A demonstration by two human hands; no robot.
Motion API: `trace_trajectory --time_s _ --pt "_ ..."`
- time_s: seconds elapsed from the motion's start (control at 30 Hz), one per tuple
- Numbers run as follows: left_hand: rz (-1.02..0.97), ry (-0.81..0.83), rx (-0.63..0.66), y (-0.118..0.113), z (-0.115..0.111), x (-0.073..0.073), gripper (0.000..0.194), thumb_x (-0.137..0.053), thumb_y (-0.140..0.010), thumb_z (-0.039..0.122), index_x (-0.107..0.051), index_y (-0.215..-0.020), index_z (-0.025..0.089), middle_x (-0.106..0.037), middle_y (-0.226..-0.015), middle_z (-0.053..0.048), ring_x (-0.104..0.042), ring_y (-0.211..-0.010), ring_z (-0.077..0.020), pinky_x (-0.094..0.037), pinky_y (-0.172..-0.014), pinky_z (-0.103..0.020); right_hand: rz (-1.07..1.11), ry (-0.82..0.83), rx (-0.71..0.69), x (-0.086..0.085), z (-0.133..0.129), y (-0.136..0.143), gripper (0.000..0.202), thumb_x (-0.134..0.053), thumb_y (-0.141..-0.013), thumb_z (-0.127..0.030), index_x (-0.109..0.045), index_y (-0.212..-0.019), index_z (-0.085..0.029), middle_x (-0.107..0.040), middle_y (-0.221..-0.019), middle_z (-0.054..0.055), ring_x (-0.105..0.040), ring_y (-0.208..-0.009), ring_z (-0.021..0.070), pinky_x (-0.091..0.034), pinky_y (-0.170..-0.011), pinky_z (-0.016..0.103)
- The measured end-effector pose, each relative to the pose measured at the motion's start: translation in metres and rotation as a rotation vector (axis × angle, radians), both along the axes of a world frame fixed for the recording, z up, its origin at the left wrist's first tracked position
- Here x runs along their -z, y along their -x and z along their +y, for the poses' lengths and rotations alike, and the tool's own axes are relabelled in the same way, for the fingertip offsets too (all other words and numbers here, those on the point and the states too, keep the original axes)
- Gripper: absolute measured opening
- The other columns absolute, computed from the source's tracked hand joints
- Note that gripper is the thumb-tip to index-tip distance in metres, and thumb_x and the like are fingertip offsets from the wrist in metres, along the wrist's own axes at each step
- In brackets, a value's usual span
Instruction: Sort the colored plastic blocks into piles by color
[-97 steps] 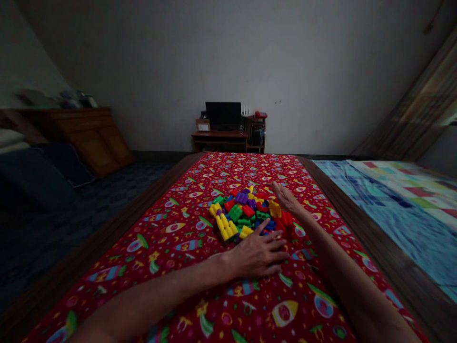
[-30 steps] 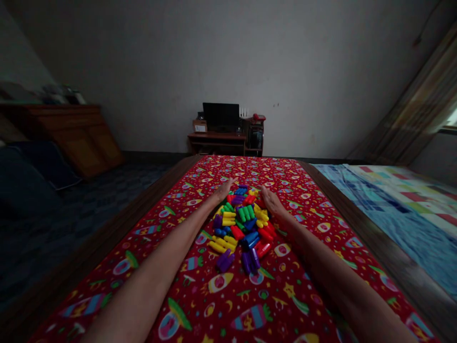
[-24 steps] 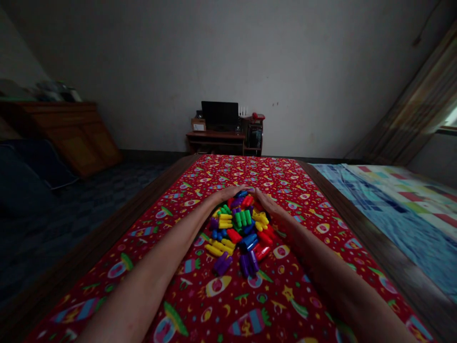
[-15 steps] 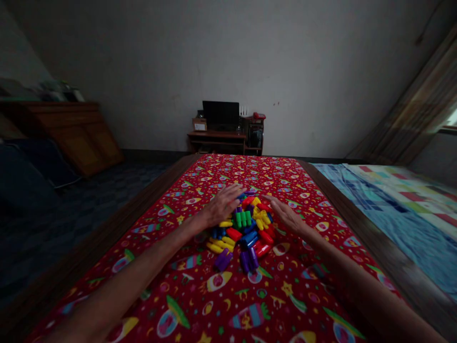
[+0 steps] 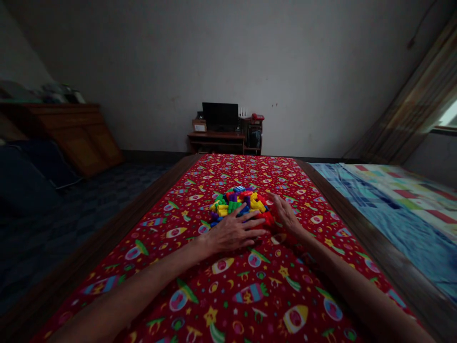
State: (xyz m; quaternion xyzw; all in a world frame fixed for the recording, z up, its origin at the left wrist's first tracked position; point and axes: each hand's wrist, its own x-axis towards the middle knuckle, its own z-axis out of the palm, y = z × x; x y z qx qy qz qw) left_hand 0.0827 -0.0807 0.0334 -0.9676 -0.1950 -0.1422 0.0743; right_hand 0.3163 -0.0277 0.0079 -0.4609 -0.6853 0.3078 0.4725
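Observation:
A heap of small plastic building blocks [image 5: 233, 206] in red, yellow, green, blue and purple lies on a red patterned cloth [image 5: 246, 281]. My left hand [image 5: 233, 232] is at the near side of the heap, fingers spread and pointing right, palm down. It covers the nearest blocks, and whether it presses on them I cannot tell. At the right edge of the heap, my right hand [image 5: 285, 213] stands on its side with fingers stretched out, beside red blocks [image 5: 267, 220]. Neither hand grips a block.
The cloth lies on a dark wooden surface [image 5: 323, 214]. To the right is a bed with blue and checked covers [image 5: 400, 209]. A desk [image 5: 216, 137] with a monitor [image 5: 220, 116] stands by the far wall, and a wooden cabinet [image 5: 80, 138] at the left.
My left hand has moved from the heap's left side to its near side. The near blocks, purple and yellow among them, are now pushed in or hidden. My right hand stays at the right edge.

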Motion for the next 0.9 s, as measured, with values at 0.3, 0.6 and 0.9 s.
trace_trajectory --time_s 0.3,0.6,0.9 --pt "-0.664 0.197 -0.575 0.074 0.058 -0.005 0.056 -0.019 -0.097 0.042 -0.049 -0.136 0.016 -0.052 -0.141 -0.009 -0.043 -0.134 -0.0216 -0.029 -0.116 -0.041 0.079 0.152 0.074 0.013 0.016 -0.018 0.048 -0.048 -0.079 -0.063 -0.062 -0.076 -0.017 -0.067 -0.062 0.005 -0.061 -0.052 0.0179 -0.049 -0.049 0.028" --pt "-0.562 0.144 -0.883 0.126 0.095 0.059 0.043 -0.035 -0.084 0.03 -0.063 -0.113 0.014 -0.064 -0.123 -0.014 -0.057 -0.119 -0.0263 -0.042 -0.106 -0.046 -0.163 0.051 0.113 0.017 0.015 -0.02 0.037 -0.045 -0.083 -0.047 -0.057 -0.061 -0.02 -0.064 -0.058 0.002 -0.053 -0.049 0.0137 -0.037 -0.047 0.023" --pt "-0.431 0.091 -0.836 0.13 0.097 0.063 0.038 -0.039 -0.084 0.029 -0.068 -0.106 0.018 -0.066 -0.118 -0.012 -0.059 -0.113 -0.0277 -0.046 -0.102 -0.046 -0.289 -0.044 0.111 0.019 0.006 -0.018 0.033 -0.048 -0.087 -0.045 -0.064 -0.071 -0.02 -0.067 -0.065 0.003 -0.059 -0.058 0.0164 -0.043 -0.056 0.026"
